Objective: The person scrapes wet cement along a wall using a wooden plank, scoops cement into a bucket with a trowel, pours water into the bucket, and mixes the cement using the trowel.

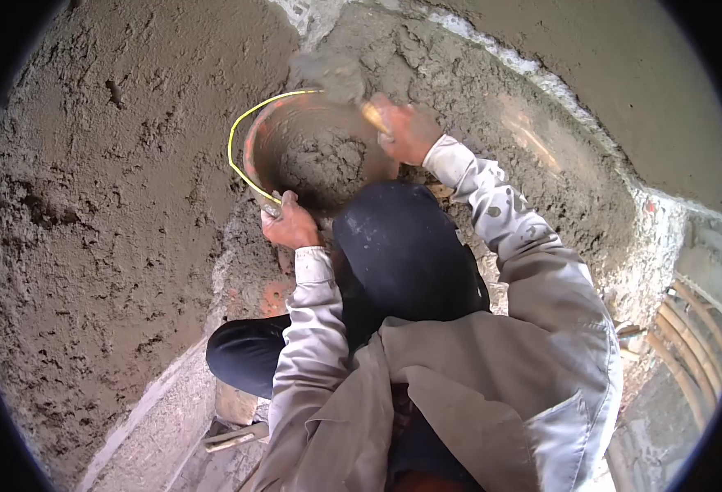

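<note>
My left hand (291,223) is closed on the near left end of a yellow handle (231,148), which curves round the left side of a reddish pan (251,146). Grey wet mortar (324,164) lies inside the pan. At the pan's upper right, my right hand (408,129) grips the yellowish handle of a trowel (375,117). The trowel's blade is blurred by motion and seems to lie over the pan's far rim, against grey mortar.
Rough grey mortar (98,197) covers the surface on the left, and smoother mortar (623,74) the upper right. My bent knee (402,246) is close below the pan. Curved brown pipes or poles (689,348) stand at the lower right.
</note>
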Action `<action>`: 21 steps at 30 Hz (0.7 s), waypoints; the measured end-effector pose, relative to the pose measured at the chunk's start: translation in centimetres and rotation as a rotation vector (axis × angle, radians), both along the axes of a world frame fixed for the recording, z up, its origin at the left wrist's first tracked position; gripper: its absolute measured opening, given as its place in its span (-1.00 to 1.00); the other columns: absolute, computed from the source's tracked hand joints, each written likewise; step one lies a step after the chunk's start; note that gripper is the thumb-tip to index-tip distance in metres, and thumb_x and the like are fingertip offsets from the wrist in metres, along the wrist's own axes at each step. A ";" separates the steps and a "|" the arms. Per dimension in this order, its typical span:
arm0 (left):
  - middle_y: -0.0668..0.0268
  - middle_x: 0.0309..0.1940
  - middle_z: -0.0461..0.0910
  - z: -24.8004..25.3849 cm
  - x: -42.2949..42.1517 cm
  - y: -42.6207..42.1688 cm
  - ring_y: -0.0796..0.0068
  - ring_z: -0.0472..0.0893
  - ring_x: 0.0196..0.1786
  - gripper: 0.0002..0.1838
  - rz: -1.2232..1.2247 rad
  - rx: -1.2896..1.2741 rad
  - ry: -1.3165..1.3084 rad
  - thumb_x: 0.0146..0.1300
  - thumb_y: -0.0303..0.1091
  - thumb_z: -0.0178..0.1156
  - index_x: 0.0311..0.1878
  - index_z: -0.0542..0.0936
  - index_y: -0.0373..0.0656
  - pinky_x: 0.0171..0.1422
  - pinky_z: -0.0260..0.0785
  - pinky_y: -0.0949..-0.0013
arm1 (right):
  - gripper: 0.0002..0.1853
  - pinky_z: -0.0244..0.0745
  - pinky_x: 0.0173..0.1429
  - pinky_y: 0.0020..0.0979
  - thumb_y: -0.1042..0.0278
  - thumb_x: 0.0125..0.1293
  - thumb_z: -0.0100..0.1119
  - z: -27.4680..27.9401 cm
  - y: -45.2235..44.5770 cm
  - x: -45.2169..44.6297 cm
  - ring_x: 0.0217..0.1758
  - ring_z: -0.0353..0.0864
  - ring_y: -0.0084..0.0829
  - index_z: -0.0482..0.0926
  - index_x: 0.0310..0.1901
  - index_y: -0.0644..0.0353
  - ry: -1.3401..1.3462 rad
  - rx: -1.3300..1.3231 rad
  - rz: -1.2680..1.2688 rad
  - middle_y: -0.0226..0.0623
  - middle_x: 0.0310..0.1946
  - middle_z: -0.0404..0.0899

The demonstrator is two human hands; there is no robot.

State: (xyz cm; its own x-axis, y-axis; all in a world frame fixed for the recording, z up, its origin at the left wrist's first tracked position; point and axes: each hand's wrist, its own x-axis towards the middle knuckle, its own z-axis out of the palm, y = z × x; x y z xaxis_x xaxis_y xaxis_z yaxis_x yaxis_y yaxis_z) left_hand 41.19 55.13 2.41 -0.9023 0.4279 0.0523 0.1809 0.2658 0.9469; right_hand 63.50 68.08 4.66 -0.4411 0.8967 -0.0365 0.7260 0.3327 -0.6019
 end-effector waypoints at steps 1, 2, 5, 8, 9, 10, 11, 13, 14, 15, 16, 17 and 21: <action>0.33 -0.53 0.55 0.2 0.2 0.2 0.53 0.47 -0.48 -0.89 -0.008 0.017 -0.017 -0.06 -0.63 0.24 -0.41 0.53 -0.38 -0.33 0.36 0.38 | -0.40 0.50 0.01 -0.08 0.19 0.13 0.19 2.1 -1.0 -0.1 -0.03 0.58 0.15 0.27 0.18 0.19 -0.116 -0.043 0.081 0.17 -0.23 0.59; 0.33 -0.53 0.55 0.5 0.4 0.3 0.53 0.48 -0.48 -0.89 -0.015 0.034 -0.035 -0.06 -0.63 0.24 -0.41 0.53 -0.38 -0.33 0.37 0.39 | -0.39 0.50 0.01 -0.08 0.21 0.11 0.19 2.0 -1.7 0.2 -0.04 0.59 0.15 0.26 0.19 0.19 -0.026 -0.097 0.001 0.16 -0.24 0.59; 0.33 -0.53 0.55 1.5 1.2 0.6 0.53 0.48 -0.48 -0.89 0.022 -0.022 0.011 -0.06 -0.62 0.25 -0.42 0.53 -0.38 -0.33 0.37 0.39 | -0.51 0.55 -0.21 -0.05 0.31 0.17 0.14 -0.9 -3.0 2.2 -0.30 0.65 -0.02 0.30 0.12 0.22 0.242 0.076 -0.193 -0.01 -0.39 0.60; 0.33 -0.52 0.56 1.3 1.1 0.4 0.54 0.48 -0.48 -0.87 0.043 -0.031 0.002 -0.05 -0.61 0.25 -0.39 0.53 -0.39 -0.33 0.37 0.40 | -0.76 0.46 -0.54 -0.24 0.40 0.29 0.04 -2.9 -3.5 6.6 -0.55 0.55 -0.34 0.43 -0.03 0.22 0.656 -0.822 -0.662 -0.19 -0.53 0.49; 0.33 -0.51 0.56 1.0 0.9 0.4 0.54 0.48 -0.48 -0.87 0.040 -0.016 -0.010 -0.04 -0.61 0.25 -0.38 0.53 -0.39 -0.34 0.37 0.40 | -0.82 0.40 -0.62 -0.32 0.42 0.32 0.01 -5.8 -3.7 7.9 -0.61 0.49 -0.41 0.46 -0.08 0.24 0.748 -0.886 -0.769 -0.24 -0.56 0.45; 0.34 -0.51 0.56 0.8 0.8 0.5 0.54 0.48 -0.47 -0.87 0.037 0.001 -0.020 -0.04 -0.61 0.25 -0.37 0.54 -0.39 -0.34 0.37 0.40 | -0.84 0.38 -0.63 -0.34 0.41 0.32 0.01 -8.2 -3.5 9.1 -0.63 0.46 -0.42 0.46 -0.11 0.24 0.835 -0.984 -0.792 -0.26 -0.58 0.44; 0.33 -0.51 0.55 0.7 0.7 0.5 0.55 0.48 -0.47 -0.86 0.026 -0.010 0.003 -0.03 -0.61 0.24 -0.36 0.53 -0.40 -0.34 0.37 0.40 | -0.85 0.36 -0.65 -0.35 0.40 0.32 0.01 -10.5 -3.0 10.1 -0.65 0.43 -0.42 0.47 -0.15 0.24 0.923 -1.082 -0.813 -0.28 -0.59 0.43; 0.33 -0.50 0.55 0.7 0.8 0.7 0.56 0.47 -0.46 -0.87 0.035 -0.021 0.025 -0.02 -0.61 0.23 -0.36 0.53 -0.41 -0.35 0.37 0.41 | -0.87 0.29 -0.69 -0.39 0.38 0.34 -0.01 -12.4 -0.4 9.9 -0.71 0.32 -0.46 0.46 -0.32 0.23 1.036 -1.157 -0.894 -0.41 -0.63 0.38; 0.33 -0.50 0.54 0.7 0.9 0.9 0.56 0.47 -0.46 -0.87 0.043 -0.020 0.037 -0.02 -0.62 0.23 -0.36 0.53 -0.42 -0.35 0.36 0.42 | -0.86 0.29 -0.68 -0.38 0.37 0.34 -0.02 -13.9 2.2 9.8 -0.70 0.32 -0.47 0.45 -0.35 0.21 0.985 -1.154 -0.823 -0.42 -0.63 0.37; 0.32 -0.50 0.53 0.9 1.0 1.0 0.56 0.47 -0.46 -0.86 0.033 -0.034 0.015 -0.02 -0.62 0.22 -0.35 0.52 -0.43 -0.36 0.36 0.43 | -0.85 0.28 -0.67 -0.37 0.37 0.34 -0.02 -16.0 5.0 9.8 -0.70 0.33 -0.48 0.44 -0.38 0.19 0.936 -1.150 -0.753 -0.42 -0.64 0.35; 0.33 -0.50 0.53 1.2 1.1 1.0 0.56 0.46 -0.47 -0.86 0.030 -0.035 0.020 -0.02 -0.62 0.22 -0.34 0.52 -0.43 -0.37 0.35 0.43 | -0.83 0.28 -0.66 -0.36 0.37 0.35 -0.02 -17.4 7.0 9.6 -0.69 0.33 -0.49 0.42 -0.41 0.18 0.886 -1.148 -0.686 -0.43 -0.64 0.34; 0.33 -0.51 0.52 1.4 1.3 1.1 0.57 0.46 -0.47 -0.86 0.027 -0.033 0.024 -0.02 -0.62 0.22 -0.34 0.52 -0.43 -0.38 0.35 0.44 | -0.84 0.27 -0.67 -0.36 0.38 0.33 0.00 -17.0 8.7 9.0 -0.70 0.33 -0.50 0.41 -0.43 0.16 0.867 -1.159 -0.667 -0.43 -0.64 0.33; 0.37 -0.57 0.47 1.7 3.1 2.1 0.62 0.38 -0.53 -0.88 -0.003 0.088 0.019 -0.01 -0.60 0.20 -0.38 0.48 -0.41 -0.44 0.29 0.45 | -0.90 0.26 -0.69 -0.35 0.47 0.26 0.08 -18.5 13.9 6.8 -0.72 0.31 -0.51 0.36 -0.36 0.13 0.913 -1.051 -0.656 -0.41 -0.63 0.33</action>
State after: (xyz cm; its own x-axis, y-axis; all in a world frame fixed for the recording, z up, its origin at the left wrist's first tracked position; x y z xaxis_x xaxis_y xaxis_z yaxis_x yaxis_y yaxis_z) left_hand 44.32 57.24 4.13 -0.8996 0.4235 0.1070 0.2000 0.1815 0.9628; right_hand 70.25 82.02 -13.85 -0.2149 0.6793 -0.7017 -0.1639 -0.7334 -0.6598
